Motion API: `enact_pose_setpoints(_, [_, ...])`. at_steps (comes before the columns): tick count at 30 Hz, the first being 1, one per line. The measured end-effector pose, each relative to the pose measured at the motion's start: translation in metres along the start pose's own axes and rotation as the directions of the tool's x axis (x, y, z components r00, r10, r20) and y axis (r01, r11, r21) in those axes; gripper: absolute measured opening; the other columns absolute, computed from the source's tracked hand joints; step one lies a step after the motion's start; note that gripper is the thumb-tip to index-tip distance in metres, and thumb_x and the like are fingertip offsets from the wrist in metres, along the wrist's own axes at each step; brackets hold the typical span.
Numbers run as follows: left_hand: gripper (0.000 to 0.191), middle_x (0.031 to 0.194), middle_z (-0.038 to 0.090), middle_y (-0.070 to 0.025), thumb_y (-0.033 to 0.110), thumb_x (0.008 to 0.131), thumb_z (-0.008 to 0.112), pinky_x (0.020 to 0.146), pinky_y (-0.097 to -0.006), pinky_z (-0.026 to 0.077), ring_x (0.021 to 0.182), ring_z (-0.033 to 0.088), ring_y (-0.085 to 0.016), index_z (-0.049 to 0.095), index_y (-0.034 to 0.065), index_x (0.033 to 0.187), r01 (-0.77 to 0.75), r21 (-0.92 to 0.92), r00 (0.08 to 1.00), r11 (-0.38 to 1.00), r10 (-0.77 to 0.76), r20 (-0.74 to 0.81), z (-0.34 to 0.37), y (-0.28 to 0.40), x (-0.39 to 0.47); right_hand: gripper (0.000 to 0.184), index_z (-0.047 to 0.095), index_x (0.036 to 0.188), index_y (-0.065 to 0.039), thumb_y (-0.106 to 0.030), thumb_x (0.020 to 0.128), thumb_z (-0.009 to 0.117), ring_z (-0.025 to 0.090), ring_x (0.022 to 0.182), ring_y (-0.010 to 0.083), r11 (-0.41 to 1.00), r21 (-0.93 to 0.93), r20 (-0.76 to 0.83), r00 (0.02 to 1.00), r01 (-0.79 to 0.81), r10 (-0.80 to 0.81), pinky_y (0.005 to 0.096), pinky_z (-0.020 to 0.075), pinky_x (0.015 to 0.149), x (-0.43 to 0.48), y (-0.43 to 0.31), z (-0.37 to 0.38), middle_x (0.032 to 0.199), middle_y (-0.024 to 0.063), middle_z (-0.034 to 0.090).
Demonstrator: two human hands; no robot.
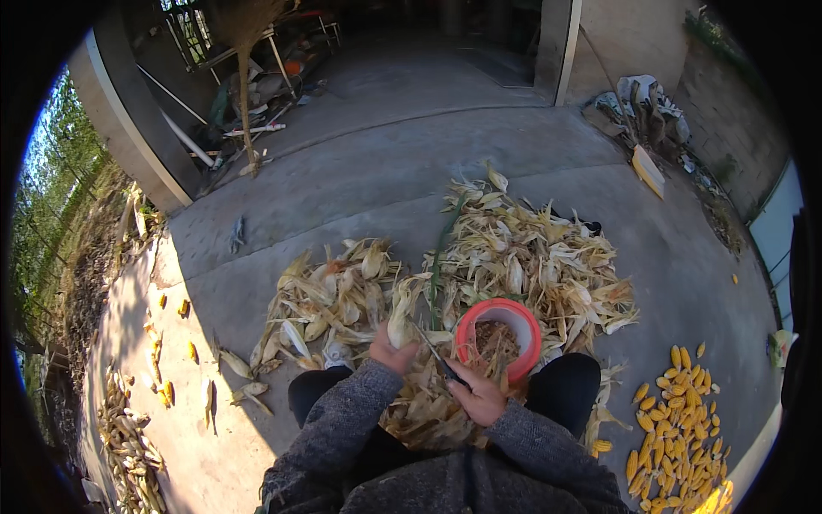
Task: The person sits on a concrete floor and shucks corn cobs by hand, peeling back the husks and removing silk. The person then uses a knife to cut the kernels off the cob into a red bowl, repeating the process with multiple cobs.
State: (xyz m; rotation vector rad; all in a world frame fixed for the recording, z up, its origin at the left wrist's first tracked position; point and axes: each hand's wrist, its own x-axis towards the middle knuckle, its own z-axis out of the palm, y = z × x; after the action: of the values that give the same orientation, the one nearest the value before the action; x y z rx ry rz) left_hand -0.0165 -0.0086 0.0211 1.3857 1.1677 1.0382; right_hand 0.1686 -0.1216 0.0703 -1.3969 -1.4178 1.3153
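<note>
My left hand (393, 352) grips the base of a corn ear in its pale husk (402, 308), the leafy end pointing away from me. In my right hand (478, 393) is a knife (434, 350) with a dark handle, its blade angled up and left close beside the ear. A red-rimmed bucket (463, 327) stands between my knees, just beyond my right hand, with brown dry scraps (496, 340) inside. Loose corn husks (430, 401) lie beneath my hands and between my legs.
Husk heaps (526, 257) spread ahead of me. Husked yellow cobs (677, 430) are piled at right. Unhusked ears (125, 443) lie in sun at far left. A broom (244, 96) and a shovel (647, 170) stand near the doorway.
</note>
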Motion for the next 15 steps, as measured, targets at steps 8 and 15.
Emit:
enact_pose_setpoints(8, [0.055, 0.095, 0.062, -0.0193, 0.022, 0.068, 0.069, 0.078, -0.0362, 0.049, 0.087, 0.062, -0.029, 0.048, 0.0014, 0.115, 0.082, 0.335, 0.994, 0.939, -0.054, -0.091, -0.008, 0.015, 0.008, 0.026, 0.054, 0.104, -0.001, -0.024, 0.091, 0.051, 0.052, 0.043, 0.0163, 0.55, 0.749, 0.253, 0.927, -0.369, 0.277, 0.0313, 0.043, 0.037, 0.032, 0.004, 0.001, 0.063, 0.007, 0.056])
enact_pose_setpoints(15, [0.056, 0.097, 0.062, -0.0132, 0.016, 0.069, 0.07, 0.078, -0.0333, 0.049, 0.09, 0.061, -0.021, 0.046, -0.0035, 0.116, 0.093, 0.412, 0.99, 0.906, -0.127, 0.055, 0.015, -0.006, -0.012, 0.022, 0.054, 0.092, -0.005, -0.027, 0.092, 0.05, 0.052, 0.049, 0.0161, 0.3, 0.954, -0.204, 0.774, 0.019, 0.599, 0.0318, 0.042, 0.04, 0.096, -0.008, -0.075, 0.064, 0.0056, 0.055])
